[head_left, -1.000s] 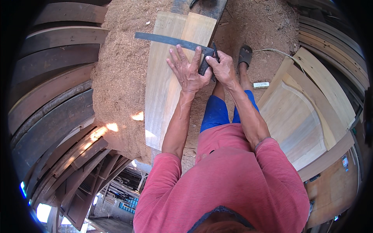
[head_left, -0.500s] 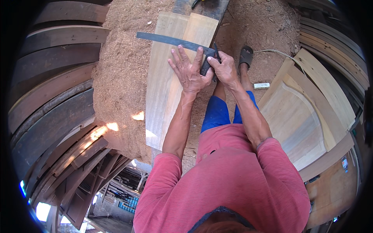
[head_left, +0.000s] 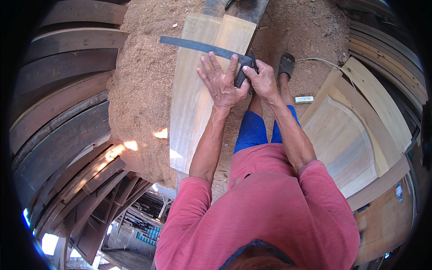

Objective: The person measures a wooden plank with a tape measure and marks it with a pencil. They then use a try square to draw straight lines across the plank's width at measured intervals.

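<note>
A pale board (head_left: pixel 189 112), showing two wood tones, lies lengthwise on a darker support in front of me. Across it rests a try square, its grey blade (head_left: pixel 193 44) running left and its dark stock (head_left: pixel 241 77) at the board's right edge. My left hand (head_left: pixel 221 86) lies spread over the board, fingertips at the blade and thumb side beside the stock. At that same edge, my right hand (head_left: pixel 263 81) pinches a dark pencil-like stick (head_left: pixel 254 59), its thumb touching the square's corner. The stick's lower part is hidden by the fingers.
Wood shavings (head_left: pixel 139 90) cover the ground. Dark planks (head_left: pixel 72 67) are stacked at left. Pale wood panels (head_left: pixel 346 135) lean at right, near a small whitish box (head_left: pixel 304 99) and a thin cable (head_left: pixel 315 59). A dark tool (head_left: pixel 229 4) shows partly at the top edge.
</note>
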The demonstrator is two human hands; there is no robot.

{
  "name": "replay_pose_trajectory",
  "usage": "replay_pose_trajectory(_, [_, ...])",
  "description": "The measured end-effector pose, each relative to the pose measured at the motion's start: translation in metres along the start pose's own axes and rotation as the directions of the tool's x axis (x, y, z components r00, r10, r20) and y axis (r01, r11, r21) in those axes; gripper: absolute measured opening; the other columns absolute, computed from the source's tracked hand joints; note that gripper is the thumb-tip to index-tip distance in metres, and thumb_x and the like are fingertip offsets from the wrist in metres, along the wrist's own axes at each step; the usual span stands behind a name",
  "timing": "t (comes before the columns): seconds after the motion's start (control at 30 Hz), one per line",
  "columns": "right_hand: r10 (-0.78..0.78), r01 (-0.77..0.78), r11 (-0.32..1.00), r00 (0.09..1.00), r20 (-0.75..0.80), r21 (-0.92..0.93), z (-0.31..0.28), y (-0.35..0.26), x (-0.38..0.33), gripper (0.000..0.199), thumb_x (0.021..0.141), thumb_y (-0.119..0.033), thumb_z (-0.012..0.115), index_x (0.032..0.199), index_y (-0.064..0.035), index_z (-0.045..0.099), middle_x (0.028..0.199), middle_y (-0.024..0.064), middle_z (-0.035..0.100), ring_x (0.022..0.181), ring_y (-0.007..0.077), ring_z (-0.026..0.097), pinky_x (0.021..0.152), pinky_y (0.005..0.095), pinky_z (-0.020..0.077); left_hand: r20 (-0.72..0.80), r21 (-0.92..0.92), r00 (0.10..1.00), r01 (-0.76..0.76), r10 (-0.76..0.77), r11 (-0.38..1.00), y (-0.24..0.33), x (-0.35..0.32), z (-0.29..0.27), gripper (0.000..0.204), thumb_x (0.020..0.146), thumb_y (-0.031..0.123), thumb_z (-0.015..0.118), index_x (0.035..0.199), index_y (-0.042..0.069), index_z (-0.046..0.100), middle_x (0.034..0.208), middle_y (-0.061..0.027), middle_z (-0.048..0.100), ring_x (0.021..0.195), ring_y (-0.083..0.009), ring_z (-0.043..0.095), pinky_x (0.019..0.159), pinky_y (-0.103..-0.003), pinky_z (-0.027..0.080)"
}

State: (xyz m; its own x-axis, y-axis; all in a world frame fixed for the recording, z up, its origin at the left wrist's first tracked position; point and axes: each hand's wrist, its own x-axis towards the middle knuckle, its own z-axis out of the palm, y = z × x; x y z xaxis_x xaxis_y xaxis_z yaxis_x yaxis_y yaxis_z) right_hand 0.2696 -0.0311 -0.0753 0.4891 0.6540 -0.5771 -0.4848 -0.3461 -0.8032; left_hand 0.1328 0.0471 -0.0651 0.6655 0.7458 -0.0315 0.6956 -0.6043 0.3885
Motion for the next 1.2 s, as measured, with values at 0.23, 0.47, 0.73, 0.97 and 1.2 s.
replay_pose_trajectory(0.23, [-0.023,0.024,0.995,1.0,0.008,-0.094,-0.001,-0.001,0.001,0.02,0.099,-0.015,0.078,0.102,0.0043,0.075,0.084,0.0038,0.073,0.077,0.0082,0.062,0.067,0.0318,0.0531,-0.008,0.001,1.0,-0.007,0.007,1.0,-0.001,0.0,0.0,0.104,0.076,0.047,0.085,0.17,0.044,0.043,0.181,-0.0353,0.011,0.164,-0.0637,0.006,0.124,-0.084,0.007])
replay_pose_trajectory(0.47, [-0.207,0.147,0.878,0.975,-0.084,-0.455,-0.023,-0.051,0.0,0.023,0.105,-0.021,0.073,0.108,0.0012,0.078,0.089,0.0086,0.076,0.083,0.0151,0.068,0.075,0.0357,0.0546,0.025,-0.017,0.999,0.027,-0.027,0.999,0.001,0.001,-0.004,0.099,0.072,0.048,0.085,0.165,0.039,0.052,0.18,-0.0365,0.014,0.165,-0.0622,0.006,0.124,-0.085,0.005])
replay_pose_trajectory(0.73, [-0.383,0.442,0.857,0.891,0.245,-0.267,0.013,-0.114,0.028,0.027,0.107,-0.023,0.068,0.12,-0.0021,0.081,0.103,0.0197,0.08,0.091,0.0345,0.076,0.086,0.0393,0.0602,0.021,-0.022,0.999,0.043,-0.043,0.999,0.007,0.002,-0.009,0.095,0.071,0.049,0.085,0.161,0.034,0.057,0.177,-0.0357,0.02,0.164,-0.0612,0.011,0.124,-0.085,0.006])
replay_pose_trajectory(0.97, [-0.249,0.463,0.765,0.854,0.457,-0.448,0.095,-0.116,0.086,0.036,0.104,-0.028,0.068,0.13,-0.0058,0.079,0.102,0.0224,0.081,0.092,0.0351,0.078,0.086,0.0425,0.0607,0.078,-0.057,0.991,0.112,-0.107,0.992,0.01,0.004,-0.015,0.092,0.071,0.051,0.083,0.157,0.028,0.061,0.176,-0.0314,0.025,0.165,-0.0598,0.012,0.123,-0.086,0.006])
replay_pose_trajectory(1.2, [-0.219,0.585,0.602,0.775,0.593,-0.543,0.103,-0.133,0.107,0.036,0.105,-0.025,0.065,0.126,0.0013,0.077,0.104,0.0187,0.082,0.09,0.0253,0.078,0.082,0.0403,0.0624,0.063,-0.082,0.992,0.11,-0.105,0.991,0.01,0.004,-0.017,0.091,0.071,0.052,0.082,0.158,0.033,0.061,0.175,-0.0331,0.027,0.165,-0.0585,0.014,0.122,-0.086,0.009])
